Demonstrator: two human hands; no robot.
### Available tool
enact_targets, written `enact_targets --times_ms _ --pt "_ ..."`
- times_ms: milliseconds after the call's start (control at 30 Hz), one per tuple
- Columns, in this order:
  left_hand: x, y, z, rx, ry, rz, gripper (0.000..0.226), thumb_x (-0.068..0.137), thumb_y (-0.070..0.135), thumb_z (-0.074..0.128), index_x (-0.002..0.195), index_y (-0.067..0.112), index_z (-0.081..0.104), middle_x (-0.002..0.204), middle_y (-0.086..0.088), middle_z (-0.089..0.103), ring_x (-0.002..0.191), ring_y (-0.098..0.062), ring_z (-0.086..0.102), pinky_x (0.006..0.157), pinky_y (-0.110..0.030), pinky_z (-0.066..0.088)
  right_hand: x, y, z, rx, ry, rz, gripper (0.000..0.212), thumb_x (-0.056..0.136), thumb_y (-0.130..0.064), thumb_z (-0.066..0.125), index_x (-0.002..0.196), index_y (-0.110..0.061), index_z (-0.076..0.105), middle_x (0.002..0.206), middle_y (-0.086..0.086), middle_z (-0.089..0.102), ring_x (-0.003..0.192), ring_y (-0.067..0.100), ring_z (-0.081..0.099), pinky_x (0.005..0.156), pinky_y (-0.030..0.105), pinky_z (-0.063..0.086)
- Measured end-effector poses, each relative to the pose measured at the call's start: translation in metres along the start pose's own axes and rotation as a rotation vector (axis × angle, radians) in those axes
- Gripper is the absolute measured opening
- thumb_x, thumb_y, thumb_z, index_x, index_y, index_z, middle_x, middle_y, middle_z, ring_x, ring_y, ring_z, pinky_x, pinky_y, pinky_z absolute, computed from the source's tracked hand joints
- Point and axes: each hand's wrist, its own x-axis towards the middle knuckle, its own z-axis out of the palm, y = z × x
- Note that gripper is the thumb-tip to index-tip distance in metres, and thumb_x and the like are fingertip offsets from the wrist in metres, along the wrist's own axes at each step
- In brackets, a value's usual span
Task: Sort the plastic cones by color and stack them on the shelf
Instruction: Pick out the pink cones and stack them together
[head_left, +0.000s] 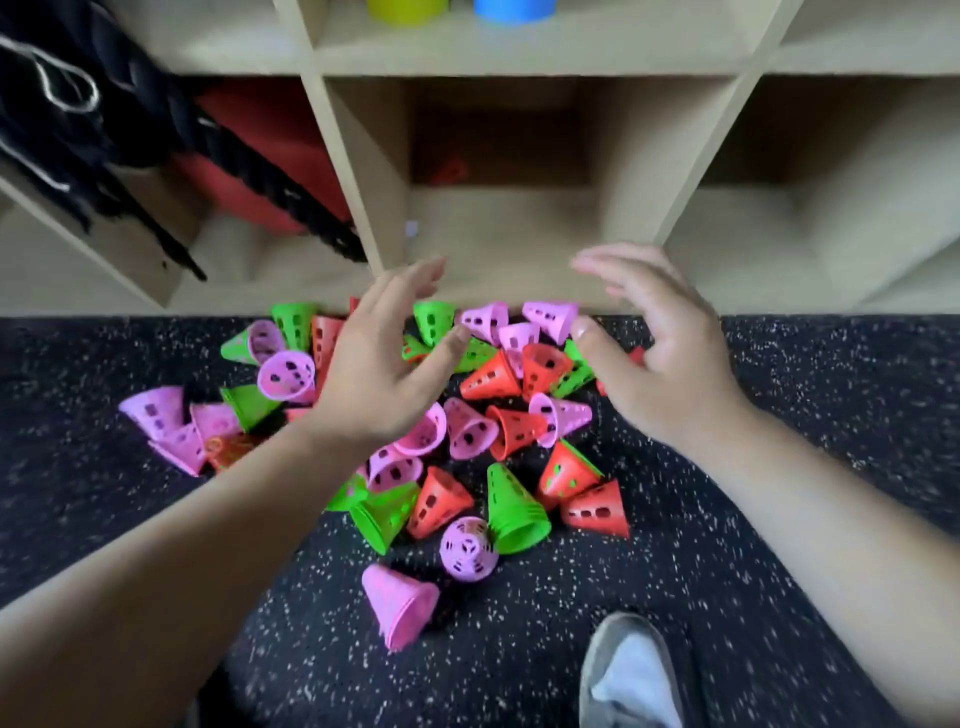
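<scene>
The perforated plastic cones (491, 376) lay unsorted, pink, green and red, on the speckled floor (805, 467) before the shelf (519, 234). Left hand (382, 364) and right hand (660, 353) hovered above, fingers spread, holding nothing, probably positioned to gather.

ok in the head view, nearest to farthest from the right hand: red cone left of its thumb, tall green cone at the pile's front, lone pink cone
From the right hand:
1. red cone, just left of the thumb
2. tall green cone, farther back toward the person
3. lone pink cone, apart, nearest the camera
</scene>
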Motion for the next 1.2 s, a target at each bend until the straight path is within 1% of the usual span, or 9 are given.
enact_targets --times_ms 300,467,567,667,833,933,1000,1067,1200 --pt "-0.1 -0.045 0.029 0.032 -0.014 -0.242 0.046 0.092 0.03 0.064 0.132 0.009 0.057 0.127 -0.001 0.062 0.119 -0.014 0.058 0.102 -0.037 0.049 -0.097 0.051 0.042 -0.119 -0.022 0.113 0.026 0.084 -0.004 0.069 0.109 0.001 0.07 0.112 0.008 0.066 0.109 0.023 0.063 0.097 0.041 0.052" --pt "-0.106 -0.066 0.041 0.169 -0.01 -0.374 0.059 0.082 0.023 0.08 0.134 0.011 0.055 0.132 -0.004 0.054 0.123 -0.017 0.051 0.102 -0.03 0.045 -0.116 0.078 0.052 -0.313 -0.097 0.307 0.027 0.079 -0.005 0.075 0.105 -0.008 0.072 0.109 0.003 0.065 0.106 0.025 0.06 0.1 0.01 0.035" --pt "-0.096 -0.077 0.046 0.172 -0.109 -0.464 0.08 0.074 0.025 0.086 0.143 0.016 0.046 0.147 -0.002 0.042 0.132 -0.014 0.043 0.104 -0.02 0.037 -0.119 0.083 0.054 -0.327 -0.152 0.317 0.027 0.079 -0.005 0.076 0.105 -0.009 0.072 0.11 0.002 0.063 0.105 0.024 0.059 0.097 0.018 0.039" --pt "-0.086 -0.089 0.053 0.244 -0.213 -0.49 0.09 0.075 0.028 0.086 0.15 0.014 0.038 0.156 -0.006 0.037 0.143 -0.022 0.035 0.116 -0.033 0.033 -0.115 0.082 0.058 -0.32 -0.165 0.282 0.027 0.078 -0.003 0.075 0.104 -0.009 0.072 0.109 0.001 0.063 0.103 0.023 0.059 0.096 0.023 0.042" --pt "-0.07 -0.097 0.065 0.468 -0.216 -0.426 0.092 0.074 0.038 0.085 0.146 0.005 0.04 0.142 -0.015 0.056 0.14 -0.034 0.038 0.119 -0.043 0.028 -0.1 0.077 0.074 -0.303 -0.209 0.19 0.026 0.079 -0.002 0.071 0.104 -0.007 0.072 0.109 0.002 0.064 0.104 0.02 0.057 0.098 0.024 0.043" --pt "-0.065 -0.09 0.06 0.382 -0.16 -0.45 0.089 0.074 0.036 0.086 0.144 0.005 0.041 0.137 -0.014 0.057 0.133 -0.031 0.042 0.114 -0.045 0.034 -0.085 0.073 0.087 -0.29 -0.247 0.113 0.027 0.08 -0.001 0.069 0.106 -0.007 0.072 0.11 0.001 0.063 0.106 0.019 0.056 0.099 0.03 0.046" --pt "-0.067 -0.08 0.051 0.264 -0.074 -0.466 0.084 0.075 0.037 0.085 0.143 0.012 0.041 0.129 -0.003 0.056 0.118 -0.02 0.049 0.098 -0.025 0.043 -0.073 0.072 0.098 -0.313 -0.293 0.057 0.029 0.08 -0.003 0.069 0.109 -0.008 0.071 0.111 0.002 0.065 0.109 0.02 0.056 0.102 0.033 0.045" --pt "-0.071 -0.07 0.041 0.163 -0.013 -0.486 0.083 0.075 0.031 0.088 0.141 0.014 0.041 0.121 0.008 0.051 0.109 -0.008 0.05 0.08 -0.003 0.039 -0.062 0.073 0.112 -0.4 -0.38 0.011 0.032 0.081 -0.009 0.071 0.113 -0.01 0.071 0.115 0.002 0.066 0.116 0.023 0.055 0.103 0.038 0.044" --pt "-0.084 -0.067 0.027 0.081 0.082 -0.471 0.086 0.064 0.029 0.095 0.133 0.014 0.046 0.117 0.007 0.054 0.099 -0.008 0.056 0.078 0.003 0.037 -0.05 0.075 0.141 -0.554 -0.635 -0.011 0.036 0.071 -0.016 0.083 0.105 -0.01 0.073 0.109 0.002 0.07 0.112 0.027 0.056 0.095 0.048 0.047"
